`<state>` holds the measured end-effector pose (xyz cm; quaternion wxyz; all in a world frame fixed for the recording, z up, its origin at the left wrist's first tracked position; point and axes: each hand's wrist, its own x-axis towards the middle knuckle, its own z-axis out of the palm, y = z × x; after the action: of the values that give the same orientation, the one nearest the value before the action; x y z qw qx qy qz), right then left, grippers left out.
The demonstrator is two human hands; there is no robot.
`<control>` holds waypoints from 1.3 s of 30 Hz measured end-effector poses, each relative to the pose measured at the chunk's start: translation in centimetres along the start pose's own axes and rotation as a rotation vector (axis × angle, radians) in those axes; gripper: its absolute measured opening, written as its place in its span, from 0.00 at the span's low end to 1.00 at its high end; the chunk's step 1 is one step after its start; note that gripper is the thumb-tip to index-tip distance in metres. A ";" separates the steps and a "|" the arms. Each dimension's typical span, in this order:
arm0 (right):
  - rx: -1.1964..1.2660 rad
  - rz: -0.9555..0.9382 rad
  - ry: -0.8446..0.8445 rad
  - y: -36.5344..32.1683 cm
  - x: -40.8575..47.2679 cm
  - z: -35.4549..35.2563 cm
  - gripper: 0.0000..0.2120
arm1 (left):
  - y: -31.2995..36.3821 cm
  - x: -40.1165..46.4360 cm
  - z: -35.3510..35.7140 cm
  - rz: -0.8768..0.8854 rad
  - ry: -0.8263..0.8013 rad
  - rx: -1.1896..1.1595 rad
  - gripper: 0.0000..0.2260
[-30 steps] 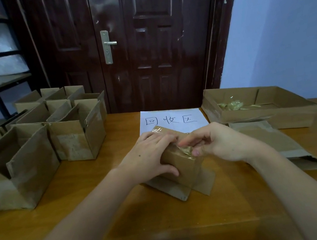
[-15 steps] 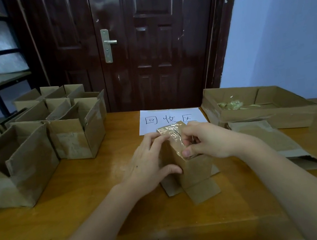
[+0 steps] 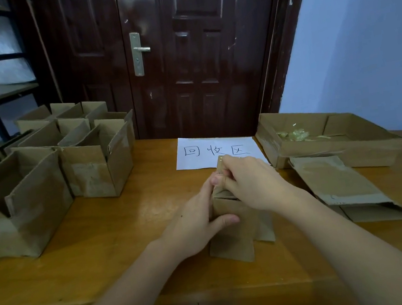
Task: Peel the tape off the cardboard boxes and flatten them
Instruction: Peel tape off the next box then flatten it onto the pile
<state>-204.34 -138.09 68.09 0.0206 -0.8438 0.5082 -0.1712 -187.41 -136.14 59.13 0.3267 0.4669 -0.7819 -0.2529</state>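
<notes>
A small cardboard box [image 3: 234, 216] is stood on end near the middle of the wooden table [image 3: 119, 245], its loose flaps splayed on the surface toward the viewer, so that the taped end is turned up and within reach. It is steadied by the left hand [image 3: 195, 222], which is wrapped round its left side with the thumb laid across the near face and the fingers reaching up toward the top edge; this hold appears meant to keep the box from tipping while the seam is worked. The right hand [image 3: 250, 181] is brought over the top, its fingers curled and pinched at the glossy tape [image 3: 219, 164] near the upper edge (whether a loose end is actually caught cannot be told, since the fingertips hide it).

Open boxes [image 3: 98, 164] awaiting the same treatment are grouped at the left of the table, out of the way of the working space. A flattened box [image 3: 337, 180] is laid at the right, just beside a shallow cardboard tray [image 3: 339, 145] in which crumpled tape scraps [image 3: 295, 134] are collected. Behind the hands a sheet of paper [image 3: 194, 153] with handwritten characters is placed, presumably to mark the area. The peeling step is judged to be under way, with flattening not yet done.
</notes>
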 end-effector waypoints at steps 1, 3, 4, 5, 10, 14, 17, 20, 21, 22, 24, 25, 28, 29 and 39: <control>0.032 -0.003 -0.002 0.1 0.0 0.0 0.13 | -0.1 0.0 -0.2 -0.006 -0.014 -0.001 0.42; 0.161 -0.010 -0.025 0.6 0.1 -0.2 0.11 | -0.3 0.0 -0.2 -0.012 -0.041 -0.016 0.41; 0.236 -0.020 -0.048 0.9 0.1 -0.4 0.10 | -0.5 0.0 -0.2 -0.014 -0.048 -0.025 0.41; 0.298 -0.040 -0.073 1.2 0.1 -0.7 0.08 | -0.5 -0.1 -0.2 -0.019 -0.052 -0.033 0.41; 0.352 -0.154 -0.172 2.1 -0.3 -1.8 0.03 | -0.4 -0.2 -0.1 -0.043 -0.051 -0.011 0.44; 0.409 -0.163 -0.222 2.6 -0.2 -2.0 0.04 | -0.2 -0.2 -0.3 -0.056 -0.055 0.064 0.45; 0.446 -0.225 -0.251 2.6 -0.2 -2.0 0.05 | -0.2 -0.1 -0.4 -0.059 -0.057 0.097 0.45; 0.494 -0.206 -0.256 3.0 -0.3 -2.1 0.03 | -0.3 0.0 -0.4 -0.049 -0.055 0.077 0.44; 0.509 -0.189 -0.256 3.3 -0.4 -2.0 0.02 | -0.3 0.0 -0.4 -0.047 -0.059 0.068 0.44; 0.520 -0.169 -0.256 3.6 -0.4 -2.0 0.02 | -0.3 0.1 -0.4 -0.044 -0.060 0.059 0.44; 0.545 -0.150 -0.250 4.1 -0.6 -2.0 0.02 | -0.4 0.1 -0.4 -0.030 -0.053 0.047 0.43; 0.554 -0.152 -0.249 4.3 -0.7 -2.0 0.03 | -0.4 0.1 -0.4 -0.025 -0.051 0.047 0.43; 0.610 -0.140 -0.246 4.5 -0.9 -2.0 0.03 | -0.7 0.2 -0.2 -0.033 -0.047 0.040 0.44; 0.647 -0.120 -0.237 4.4 -0.9 -2.0 0.04 | -0.7 0.2 -0.2 -0.037 -0.040 0.035 0.44; 0.391 -0.003 -0.147 2.3 0.8 -1.4 0.06 | -1.0 0.0 1.4 -0.054 0.041 0.050 0.28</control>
<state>-206.40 -139.76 69.15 0.2207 -0.8348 0.4611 -0.2044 -187.86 -136.41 57.53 0.3238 0.5009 -0.7682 -0.2326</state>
